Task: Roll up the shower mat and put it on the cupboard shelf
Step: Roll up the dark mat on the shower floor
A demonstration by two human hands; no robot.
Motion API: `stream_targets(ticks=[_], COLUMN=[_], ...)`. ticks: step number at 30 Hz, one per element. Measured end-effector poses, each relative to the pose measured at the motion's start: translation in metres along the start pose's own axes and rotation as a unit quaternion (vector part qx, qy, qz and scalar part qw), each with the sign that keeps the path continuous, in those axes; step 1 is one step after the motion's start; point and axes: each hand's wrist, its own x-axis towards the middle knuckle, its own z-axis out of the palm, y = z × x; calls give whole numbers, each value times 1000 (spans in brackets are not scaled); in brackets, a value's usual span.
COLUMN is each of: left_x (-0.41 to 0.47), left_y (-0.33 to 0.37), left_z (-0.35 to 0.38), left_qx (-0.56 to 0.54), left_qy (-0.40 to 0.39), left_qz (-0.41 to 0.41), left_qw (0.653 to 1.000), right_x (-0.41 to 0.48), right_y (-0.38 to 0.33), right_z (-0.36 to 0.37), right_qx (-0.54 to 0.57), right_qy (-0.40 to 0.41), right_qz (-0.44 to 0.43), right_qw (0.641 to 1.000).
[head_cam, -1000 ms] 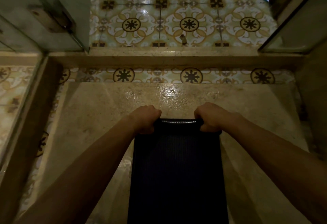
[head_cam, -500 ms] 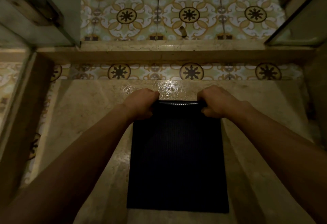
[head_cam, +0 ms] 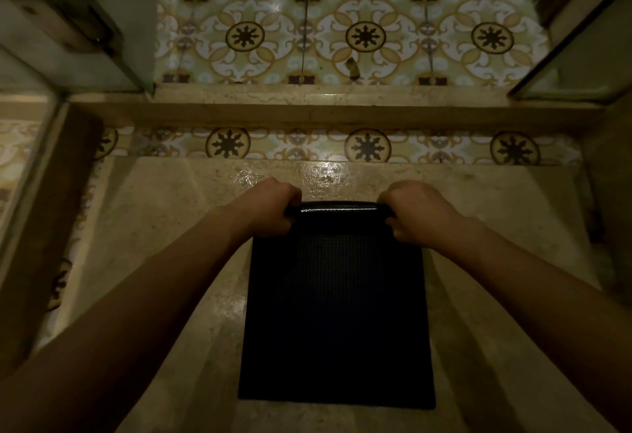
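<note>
A dark, finely textured shower mat (head_cam: 337, 313) lies flat on the wet beige stone shower floor, its near edge visible low in the view. Its far edge is curled into a thin glossy roll. My left hand (head_cam: 270, 208) is closed around the left end of that roll. My right hand (head_cam: 415, 212) is closed around the right end. Both forearms reach in from the bottom corners. No cupboard or shelf is in view.
The stone shower floor (head_cam: 164, 244) glistens with water ahead of the hands. A raised stone kerb (head_cam: 325, 109) crosses beyond it, with patterned floor tiles (head_cam: 342, 32) further out. Glass panels stand at the left (head_cam: 78, 22) and right (head_cam: 581, 56).
The view has tilted so the mat's near edge is now visible; the hands and the rolled far edge sit further from me. Both hands keep their grip on the roll.
</note>
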Motion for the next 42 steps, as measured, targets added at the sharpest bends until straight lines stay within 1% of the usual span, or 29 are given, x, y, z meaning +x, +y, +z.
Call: stream_targets(ticks=[2, 5, 9, 11, 15, 17, 19, 22, 27, 31, 35, 37, 39, 42], left_x=[-2, -5, -8, -12, -21, -25, -27, -27, -27, -25, -27, -29, -31, -32], left_y=[2, 7, 6, 4, 12, 14, 11, 4, 9, 15, 16, 14, 14, 17], left_z=[0, 2, -3, -5, 2, 5, 5, 4, 11, 13, 13, 13, 13, 14], left_qx=[-8, -4, -9, -20, 3, 20, 22, -22, -32, 12, 6, -9, -16, -29], left_qy=[10, 36, -9, -13, 43, 50, 37, 3, 29, 46, 24, 8, 1, 8], left_qz=[-7, -17, -15, -20, -13, -5, 3, -6, -12, 8, -3, -11, -19, -25], left_qw=[1000, 999, 1000, 1000, 999, 999, 999, 1000, 999, 999, 1000, 1000, 1000, 999], right_x=[-5, -13, -21, -24, -29, -31, -33, -34, -30, -28, -28, -27, -28, -30], right_y=[-5, -10, -10, -10, -13, -16, -17, -14, -13, -16, -11, -9, -12, -17], right_z=[3, 9, 9, 4, -2, -2, -4, -5, 4, 12, 7, 4, 4, 11], right_qx=[-42, -37, -6, 9, 10, 7, 20, 66, 91, 96, 111, 129, 139, 120], right_qy=[18, 31, 24, 8, 3, 9, 1, 4, 7, -2, -44, -67, -63, -42], right_qz=[-7, -8, -3, -9, -2, 5, 6, 3, 34, 49, 30, 38, 57, 70], right_qw=[999, 999, 1000, 1000, 1000, 1000, 1000, 998, 995, 994, 992, 989, 987, 989])
